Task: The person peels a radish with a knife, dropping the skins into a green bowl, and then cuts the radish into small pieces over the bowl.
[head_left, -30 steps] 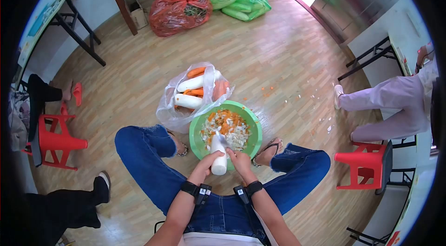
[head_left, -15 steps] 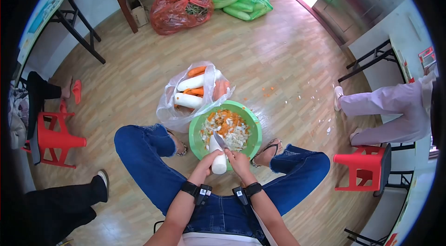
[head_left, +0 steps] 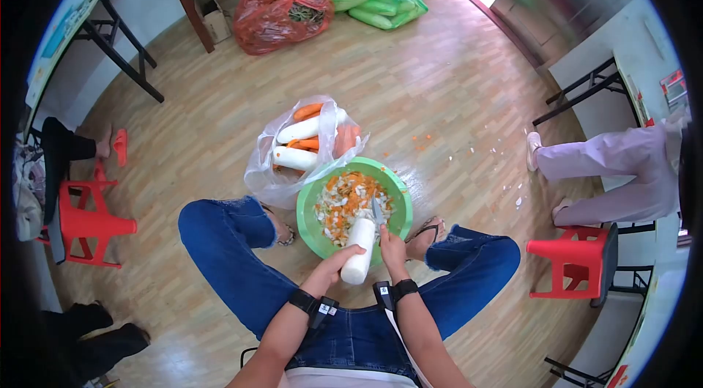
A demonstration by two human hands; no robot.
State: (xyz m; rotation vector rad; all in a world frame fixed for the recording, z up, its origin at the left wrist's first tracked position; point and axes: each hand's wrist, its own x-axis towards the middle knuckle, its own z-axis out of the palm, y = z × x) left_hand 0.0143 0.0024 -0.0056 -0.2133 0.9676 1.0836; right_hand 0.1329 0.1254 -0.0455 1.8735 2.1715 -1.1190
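Tilted over the near rim of a green basin [head_left: 310, 231], a thick white radish [head_left: 357, 252] is gripped by my left hand [head_left: 341, 262] around its lower part. My right hand [head_left: 393, 249] is closed on the handle of a knife [head_left: 377, 211], whose blade points away from me just right of the radish's far end. Chopped orange and white pieces [head_left: 348, 194] lie in the basin. Behind it, a clear plastic bag [head_left: 265, 166] holds whole white radishes [head_left: 296, 159] and carrots [head_left: 308, 111].
Red stools [head_left: 95, 224] stand at left and right. A person in light purple trousers [head_left: 608, 161] is at the right; another's dark legs [head_left: 110, 340] show lower left. Red [head_left: 282, 18] and green bags [head_left: 381, 0] sit at the back. Scraps [head_left: 421, 140] dot the floor.
The knife has moved from the radish's far end to its right side, and my right hand has shifted right. The radish has swung slightly right. The dark-clad legs at lower left have moved.
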